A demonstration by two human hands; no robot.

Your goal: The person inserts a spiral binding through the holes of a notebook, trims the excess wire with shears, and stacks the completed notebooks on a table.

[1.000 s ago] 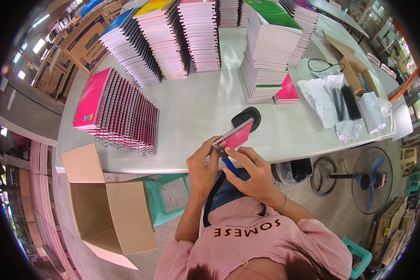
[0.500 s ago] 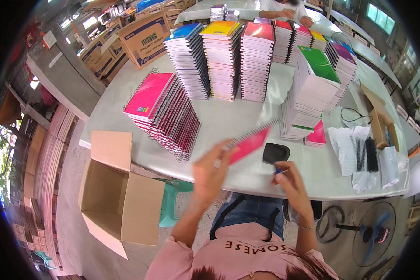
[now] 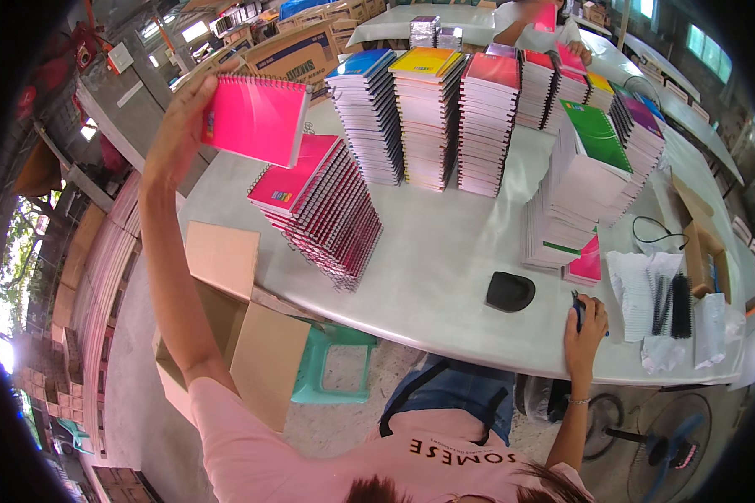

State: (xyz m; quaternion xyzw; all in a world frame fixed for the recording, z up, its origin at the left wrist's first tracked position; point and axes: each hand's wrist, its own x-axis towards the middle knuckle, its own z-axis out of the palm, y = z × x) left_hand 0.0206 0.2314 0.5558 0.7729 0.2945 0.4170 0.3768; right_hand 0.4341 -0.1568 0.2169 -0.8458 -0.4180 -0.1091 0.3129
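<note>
Evidently, from the head view, our left hand pinches a pink notebook, raised near the pink stack; our right hand curls around pliers by the edge of the surface. We judge a slack pinch could drop the notebook, toppling the stack.

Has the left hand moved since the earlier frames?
Yes: the left hand has gone from right of the stack of pink notebooks to its upper left in the view, still holding a pink spiral notebook.
</note>
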